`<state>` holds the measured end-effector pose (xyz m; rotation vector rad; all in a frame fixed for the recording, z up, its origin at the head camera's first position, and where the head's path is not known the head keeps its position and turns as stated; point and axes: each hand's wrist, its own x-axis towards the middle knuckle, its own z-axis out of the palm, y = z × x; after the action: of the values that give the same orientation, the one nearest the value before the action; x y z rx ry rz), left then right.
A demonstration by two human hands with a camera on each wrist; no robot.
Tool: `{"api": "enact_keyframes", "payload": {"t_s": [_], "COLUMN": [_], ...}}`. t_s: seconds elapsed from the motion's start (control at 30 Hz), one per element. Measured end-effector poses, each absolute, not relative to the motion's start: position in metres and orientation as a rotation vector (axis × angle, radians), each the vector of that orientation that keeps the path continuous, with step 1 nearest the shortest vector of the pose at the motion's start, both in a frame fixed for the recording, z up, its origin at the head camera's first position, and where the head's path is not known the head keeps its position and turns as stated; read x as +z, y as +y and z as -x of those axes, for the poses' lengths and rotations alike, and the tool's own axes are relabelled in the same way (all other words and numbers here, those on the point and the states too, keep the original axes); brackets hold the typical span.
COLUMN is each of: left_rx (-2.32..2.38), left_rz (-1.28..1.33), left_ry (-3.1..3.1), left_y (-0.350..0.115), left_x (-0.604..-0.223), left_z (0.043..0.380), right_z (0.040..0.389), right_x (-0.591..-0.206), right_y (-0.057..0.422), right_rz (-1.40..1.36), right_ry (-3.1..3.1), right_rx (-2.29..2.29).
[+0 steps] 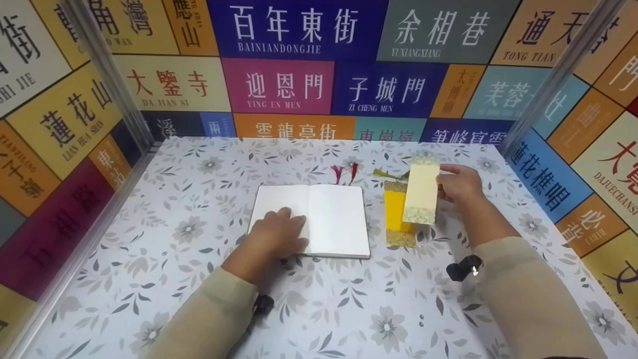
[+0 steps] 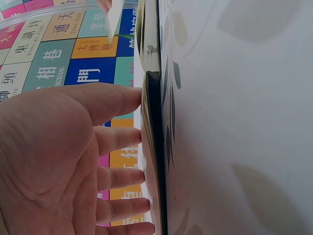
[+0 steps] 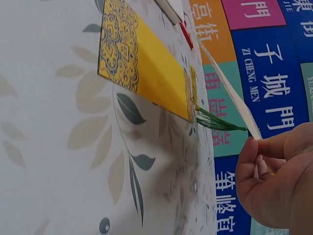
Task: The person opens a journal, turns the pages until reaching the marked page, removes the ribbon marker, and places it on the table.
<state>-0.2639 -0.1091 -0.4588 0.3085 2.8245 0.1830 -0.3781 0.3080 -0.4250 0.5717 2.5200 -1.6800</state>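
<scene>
The left hand [image 1: 278,233] rests, fingers spread, on the open notebook [image 1: 339,222]. The right hand [image 1: 461,183] pinches a cream bookmark [image 1: 422,187], seemingly above the yellow bookmark [image 1: 395,212].

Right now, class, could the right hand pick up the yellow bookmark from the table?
Probably not straight away: the right hand pinches the cream bookmark, which, in the head view, covers part of the yellow bookmark.

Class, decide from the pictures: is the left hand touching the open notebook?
Touching. The left wrist view shows it side-on: the left hand rests its thumb and fingertips against the notebook, leaving no gap.
</scene>
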Motion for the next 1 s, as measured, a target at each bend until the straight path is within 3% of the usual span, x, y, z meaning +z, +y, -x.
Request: {"api": "enact_keyframes", "payload": {"t_s": [1.0], "left_rx": [0.226], "left_rz": [-0.340], "left_ry": [2.770], "left_y": [-0.112], "left_x": [-0.451], "left_z": [0.265], "right_z": [0.359], "right_x": [-0.462], "right_y": [0.344], "right_rz": [-0.561], "right_ry": [2.554], "right_rx": [-1.265]}}
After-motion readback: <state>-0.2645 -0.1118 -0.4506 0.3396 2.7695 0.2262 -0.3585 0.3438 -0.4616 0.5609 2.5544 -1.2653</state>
